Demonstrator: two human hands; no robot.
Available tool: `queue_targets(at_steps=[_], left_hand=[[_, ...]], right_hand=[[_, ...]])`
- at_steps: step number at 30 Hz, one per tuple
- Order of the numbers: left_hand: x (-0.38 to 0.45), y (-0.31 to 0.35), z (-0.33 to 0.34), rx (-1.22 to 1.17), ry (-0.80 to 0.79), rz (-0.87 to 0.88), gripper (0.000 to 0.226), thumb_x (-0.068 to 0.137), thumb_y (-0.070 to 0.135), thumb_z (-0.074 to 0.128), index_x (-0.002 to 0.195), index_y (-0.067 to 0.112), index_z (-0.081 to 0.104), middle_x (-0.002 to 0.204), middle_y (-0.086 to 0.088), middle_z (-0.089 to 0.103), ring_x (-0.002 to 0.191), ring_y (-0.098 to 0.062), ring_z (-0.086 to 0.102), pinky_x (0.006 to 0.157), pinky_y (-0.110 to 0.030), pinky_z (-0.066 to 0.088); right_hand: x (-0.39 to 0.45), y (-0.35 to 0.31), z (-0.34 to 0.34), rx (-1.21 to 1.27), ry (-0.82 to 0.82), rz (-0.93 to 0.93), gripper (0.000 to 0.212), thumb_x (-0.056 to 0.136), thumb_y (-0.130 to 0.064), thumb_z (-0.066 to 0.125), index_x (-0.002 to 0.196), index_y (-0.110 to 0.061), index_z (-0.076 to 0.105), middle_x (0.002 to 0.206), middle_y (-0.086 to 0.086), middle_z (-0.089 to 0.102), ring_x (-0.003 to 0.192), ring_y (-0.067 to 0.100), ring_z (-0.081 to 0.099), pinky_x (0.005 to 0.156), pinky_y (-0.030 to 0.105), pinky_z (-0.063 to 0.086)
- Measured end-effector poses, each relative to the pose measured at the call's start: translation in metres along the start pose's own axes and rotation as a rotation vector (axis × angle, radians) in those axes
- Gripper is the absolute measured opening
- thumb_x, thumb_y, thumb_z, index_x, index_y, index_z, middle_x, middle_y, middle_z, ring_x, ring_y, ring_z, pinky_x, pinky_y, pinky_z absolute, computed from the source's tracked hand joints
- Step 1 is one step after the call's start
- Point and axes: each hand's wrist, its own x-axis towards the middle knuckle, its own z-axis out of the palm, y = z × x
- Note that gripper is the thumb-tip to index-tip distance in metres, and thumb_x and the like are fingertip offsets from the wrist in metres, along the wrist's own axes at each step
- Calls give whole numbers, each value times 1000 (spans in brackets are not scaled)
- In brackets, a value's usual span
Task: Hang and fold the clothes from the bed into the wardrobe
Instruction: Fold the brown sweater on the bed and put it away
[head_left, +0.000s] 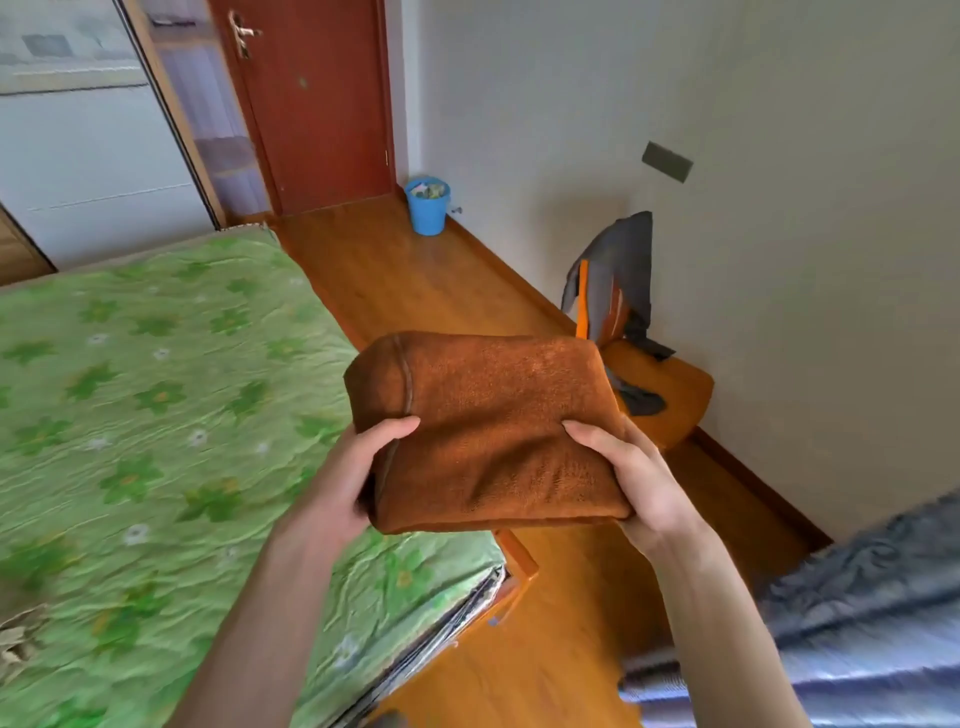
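A folded brown towel (488, 431) is being gripped between the left hand (345, 480) and right hand (641, 480), thumbs curled on top, above the bed's (156, 395) corner.

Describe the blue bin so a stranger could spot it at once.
Find the red-brown door at the far end of the wooden floor. Just right of it, against the pale wall, stands a small blue bucket with scraps inside. It is the only blue thing on the floor there.

Both forearms are showing bare from the wrists back to the near edge, with no sleeves reaching them. The left hand (345, 491) and right hand (641, 486) are wearing no gloves, rings or watch.
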Motion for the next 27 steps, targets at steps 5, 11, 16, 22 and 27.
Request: queue_targets(at_steps=[5, 11, 16, 22, 27], left_hand=[[28, -2, 55, 18, -50, 32, 49, 83, 30, 79, 131, 24, 68, 114, -7, 80, 101, -28, 78, 87, -43, 59], [85, 9, 107, 4, -58, 56, 59, 80, 40, 84, 135, 29, 67, 118, -7, 79, 105, -31, 77, 88, -46, 61], [158, 23, 154, -15, -1, 67, 72, 74, 48, 88, 140, 38, 62, 123, -3, 76, 108, -32, 75, 83, -46, 63], [252, 70, 202, -52, 34, 151, 75, 74, 49, 88, 142, 42, 57, 130, 2, 73, 110, -30, 75, 91, -50, 61], [317, 110, 227, -67, 65, 237, 88, 69, 48, 90, 147, 36, 52, 131, -3, 72, 109, -30, 75, 92, -50, 61]], right_hand=[[25, -15, -47, 26, 40, -12, 68, 78, -44, 83, 138, -37, 53, 124, -2, 72, 106, 24, 74, 83, 39, 63], [86, -46, -84, -7, 39, -30, 82, 71, -51, 90, 141, -36, 51, 125, -3, 72, 109, 25, 72, 97, 48, 59], [161, -89, -111, -68, 22, -73, 76, 76, -51, 83, 143, -38, 48, 128, -5, 68, 112, 21, 69, 88, 35, 61], [271, -149, -132, -150, -13, -61, 80, 76, -65, 81, 144, -45, 44, 133, -11, 64, 118, 19, 65, 99, 41, 58], [359, -192, -131, -215, 6, -28, 96, 68, -75, 79, 150, -49, 36, 142, -12, 57, 126, 23, 59, 108, 53, 51]])
